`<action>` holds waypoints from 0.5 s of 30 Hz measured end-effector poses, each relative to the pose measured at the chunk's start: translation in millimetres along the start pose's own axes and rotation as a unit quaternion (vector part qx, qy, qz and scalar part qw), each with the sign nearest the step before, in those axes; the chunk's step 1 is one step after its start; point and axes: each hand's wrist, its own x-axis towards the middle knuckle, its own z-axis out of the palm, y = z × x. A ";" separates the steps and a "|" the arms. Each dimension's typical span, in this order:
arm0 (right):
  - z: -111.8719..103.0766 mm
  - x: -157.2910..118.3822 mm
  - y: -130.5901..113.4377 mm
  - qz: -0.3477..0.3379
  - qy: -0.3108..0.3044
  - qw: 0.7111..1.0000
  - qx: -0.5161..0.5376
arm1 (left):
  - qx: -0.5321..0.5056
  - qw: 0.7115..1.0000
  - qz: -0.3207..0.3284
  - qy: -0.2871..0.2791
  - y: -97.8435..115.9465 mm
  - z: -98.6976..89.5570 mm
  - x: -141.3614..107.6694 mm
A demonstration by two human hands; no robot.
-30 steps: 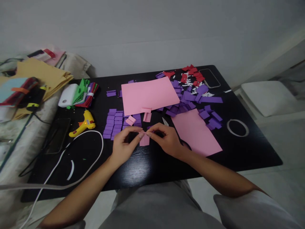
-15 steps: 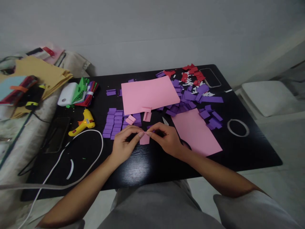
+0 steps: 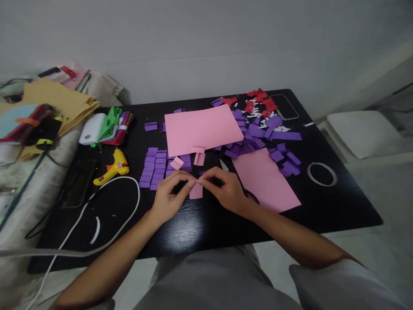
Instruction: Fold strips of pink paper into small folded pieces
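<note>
Between my two hands is a small pink paper piece (image 3: 196,192), pinched at its upper edge. My left hand (image 3: 171,191) grips its left corner with thumb and fingertips. On the other corner, my right hand (image 3: 227,189) closes in the same way. Just beyond the fingers lie a folded pink piece (image 3: 199,158) and another small pink piece (image 3: 177,162). Scissors (image 3: 223,165) lie partly hidden under my right hand, only the blade tip and part of a dark handle showing. Rows of folded purple paper pieces (image 3: 153,168) sit left of the hands.
A large pink sheet (image 3: 203,127) lies at the back, a second pink sheet (image 3: 267,181) at right. Purple pieces (image 3: 248,137) and red scraps (image 3: 264,101) are heaped behind. A yellow glue gun (image 3: 112,167), a looped white cable (image 3: 139,193) and a tape ring (image 3: 322,174) flank them.
The pink piece's lower part now shows slightly more below my fingertips, with a crease down it. Both hands keep their pinch and have hardly moved.
</note>
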 end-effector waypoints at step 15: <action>3.0 -0.4 -1.9 -0.023 0.004 1.000 -0.006 | 0.005 1.000 0.015 0.003 -1.3 -0.1 -1.1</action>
